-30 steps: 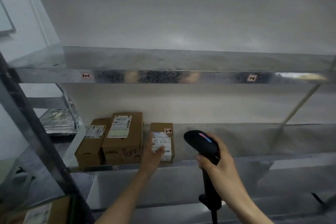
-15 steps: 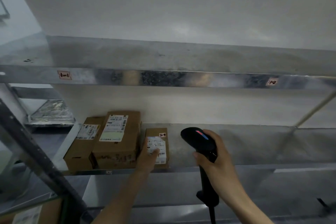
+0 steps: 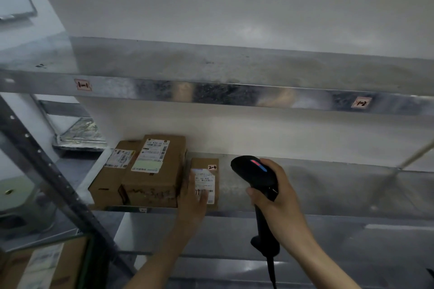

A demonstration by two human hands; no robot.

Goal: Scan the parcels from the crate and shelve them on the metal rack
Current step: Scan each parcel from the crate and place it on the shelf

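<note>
The small parcel (image 3: 212, 184) lies under the flat, ungripping fingers (image 3: 202, 195) of the left hand (image 3: 191, 203), rack shelf (image 3: 328, 192) lip just wristward, so a careless pull could drag it off; the right hand (image 3: 280, 204) clasps the scanner (image 3: 254, 172).

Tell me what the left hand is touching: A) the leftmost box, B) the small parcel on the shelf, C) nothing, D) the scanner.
B: the left hand lies flat on the small parcel, while the right hand grips the scanner.
</note>
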